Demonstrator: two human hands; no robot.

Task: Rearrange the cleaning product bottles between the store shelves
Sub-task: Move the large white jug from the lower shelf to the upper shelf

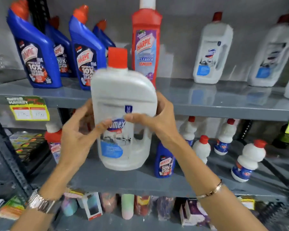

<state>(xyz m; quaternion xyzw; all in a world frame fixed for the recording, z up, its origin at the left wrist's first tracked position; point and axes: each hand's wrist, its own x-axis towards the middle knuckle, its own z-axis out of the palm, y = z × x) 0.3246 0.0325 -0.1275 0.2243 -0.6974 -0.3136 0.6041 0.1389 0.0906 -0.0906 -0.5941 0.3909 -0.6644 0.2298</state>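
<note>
A large white Domex bottle (123, 104) with a red cap is held upright in the air in front of the grey shelves. My left hand (77, 135) grips its left side with the thumb across the label. My right hand (157, 119) wraps its right side, fingers on the front. On the upper shelf (207, 100) stand several blue Harpic bottles (35, 52), a tall red Harpic bottle (146, 42) and two white Domex bottles (213, 49).
The middle shelf (107, 180) carries a small blue Harpic bottle (164, 160), several small white round bottles with red caps (247, 160) and a red-capped bottle (54, 142) at left. Boxed goods (92, 205) lie on the bottom shelf. A yellow price tag (30, 109) hangs from the upper shelf's edge.
</note>
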